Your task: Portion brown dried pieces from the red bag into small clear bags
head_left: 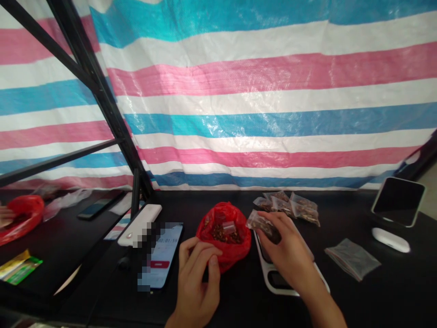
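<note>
Between the finger and thumb of my right hand [290,257] is a small clear zip bag [262,225] with brown bits inside, held just over a white-rimmed digital scale [269,284]. My hand covers much of the scale. Left of it stands a red plastic bag [235,255], its mouth rolled open. Small brown and yellowish pieces [221,234] lie inside, along with a little clear plastic piece [229,228]. My left hand [200,275] is at the bag's near left rim, fingers curled and closed against it.
Several filled zip bags [303,209] lie behind the scale. Flat clear bags [353,258], a white case [391,240] and a propped dark-screened device [398,202] are to the right. A phone [164,259] and white power bank [140,224] lie left. Another person's hand [5,216] is at far left.
</note>
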The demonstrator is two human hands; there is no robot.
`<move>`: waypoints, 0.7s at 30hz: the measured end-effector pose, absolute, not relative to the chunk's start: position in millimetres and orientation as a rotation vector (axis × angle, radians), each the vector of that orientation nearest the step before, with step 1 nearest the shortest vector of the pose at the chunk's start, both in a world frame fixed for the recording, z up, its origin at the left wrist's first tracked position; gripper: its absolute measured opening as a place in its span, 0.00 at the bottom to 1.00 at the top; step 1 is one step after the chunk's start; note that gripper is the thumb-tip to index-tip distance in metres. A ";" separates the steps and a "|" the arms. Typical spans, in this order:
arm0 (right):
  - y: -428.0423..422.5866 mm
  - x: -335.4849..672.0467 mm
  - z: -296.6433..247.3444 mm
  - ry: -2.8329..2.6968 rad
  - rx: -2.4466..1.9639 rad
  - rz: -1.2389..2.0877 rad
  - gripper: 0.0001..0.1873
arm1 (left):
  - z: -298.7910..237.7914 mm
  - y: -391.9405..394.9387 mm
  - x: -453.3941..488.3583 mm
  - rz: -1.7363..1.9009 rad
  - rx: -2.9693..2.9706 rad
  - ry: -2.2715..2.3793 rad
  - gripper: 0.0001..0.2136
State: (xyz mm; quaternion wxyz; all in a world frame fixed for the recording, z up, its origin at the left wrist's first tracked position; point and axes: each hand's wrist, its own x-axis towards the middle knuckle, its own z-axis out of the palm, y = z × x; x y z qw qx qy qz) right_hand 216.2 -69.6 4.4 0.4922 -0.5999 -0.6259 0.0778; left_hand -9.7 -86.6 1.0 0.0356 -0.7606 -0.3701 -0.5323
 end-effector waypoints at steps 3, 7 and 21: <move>-67.2 185.6 2.7 -1.638 -1.416 0.225 0.19 | 0.9 -85.4 -11.9 -1.664 -2.309 -1.191 0.11; -61.4 158.6 -9.6 -1.739 -1.524 0.222 0.22 | 0.4 -83.9 -14.2 -1.680 -2.313 -1.205 0.10; -60.9 148.4 -6.7 -1.836 -1.616 0.231 0.25 | 2.4 -82.2 -11.7 -1.769 -2.302 -1.229 0.11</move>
